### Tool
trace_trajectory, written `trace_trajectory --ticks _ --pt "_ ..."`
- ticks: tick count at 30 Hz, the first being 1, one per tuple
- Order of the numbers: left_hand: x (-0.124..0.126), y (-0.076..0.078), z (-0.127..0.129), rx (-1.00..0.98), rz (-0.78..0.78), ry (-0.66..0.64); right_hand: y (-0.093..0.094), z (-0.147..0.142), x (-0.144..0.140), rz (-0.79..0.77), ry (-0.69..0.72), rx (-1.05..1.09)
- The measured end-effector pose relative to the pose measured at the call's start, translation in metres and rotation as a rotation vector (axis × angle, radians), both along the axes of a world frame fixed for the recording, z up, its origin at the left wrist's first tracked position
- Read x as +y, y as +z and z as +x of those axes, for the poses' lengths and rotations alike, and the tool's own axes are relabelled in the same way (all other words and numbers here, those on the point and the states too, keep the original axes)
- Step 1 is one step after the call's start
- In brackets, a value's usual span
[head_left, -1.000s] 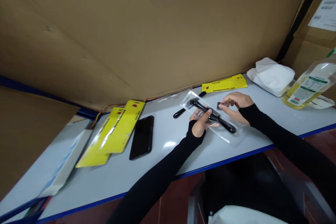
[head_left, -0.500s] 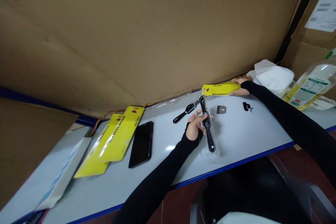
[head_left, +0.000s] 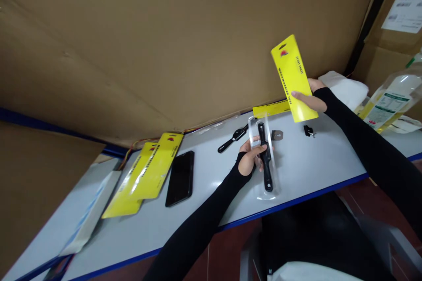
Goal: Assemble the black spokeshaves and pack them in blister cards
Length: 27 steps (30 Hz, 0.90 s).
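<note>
Cardboard wall [head_left: 165,39] backs the white table [head_left: 204,210]. Left on table: stacked yellow cards [head_left: 145,173], black phone [head_left: 180,178] just beside them. Right edge: oil bottle [head_left: 391,103], white cloth [head_left: 346,88]. Right hand [head_left: 311,96] clamped on a raised yellow card [head_left: 293,77], tilted. Left hand [head_left: 250,158] closed around clear sleeve with black tool [head_left: 265,158], above table. Beside it: second black tool [head_left: 232,138], metal blade [head_left: 277,134], small black clip [head_left: 308,131].
</note>
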<state>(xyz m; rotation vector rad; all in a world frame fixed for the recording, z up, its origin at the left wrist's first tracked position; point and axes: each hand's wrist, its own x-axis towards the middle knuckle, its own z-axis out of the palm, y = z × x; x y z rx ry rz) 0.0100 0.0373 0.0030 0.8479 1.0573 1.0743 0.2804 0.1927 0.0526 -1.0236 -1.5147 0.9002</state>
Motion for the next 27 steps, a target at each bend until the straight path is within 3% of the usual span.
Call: trace_trajectory --ticks 2,5,8,11,16,27 --pt "-0.004 0.002 0.001 0.010 -0.013 -0.089 0.004 -0.011 -0.010 -0.068 0.029 0.180" --pt "-0.011 0.006 0.003 0.043 -0.048 -0.274 0.001 -0.034 -0.024 -0.145 0.041 0.245" --pt "-0.016 0.008 0.006 0.069 -0.054 -0.371 -0.011 -0.056 -0.038 -0.051 -0.034 0.238" --pt "-0.018 0.010 0.008 0.084 -0.040 -0.347 -0.021 -0.064 -0.044 -0.039 -0.096 0.129" --pt "-0.019 0.013 0.010 0.112 -0.017 -0.286 -0.026 -0.052 -0.031 0.019 -0.154 0.081" --pt "-0.019 0.010 0.009 0.048 0.052 -0.321 -0.031 -0.047 -0.023 -0.018 -0.083 0.114"
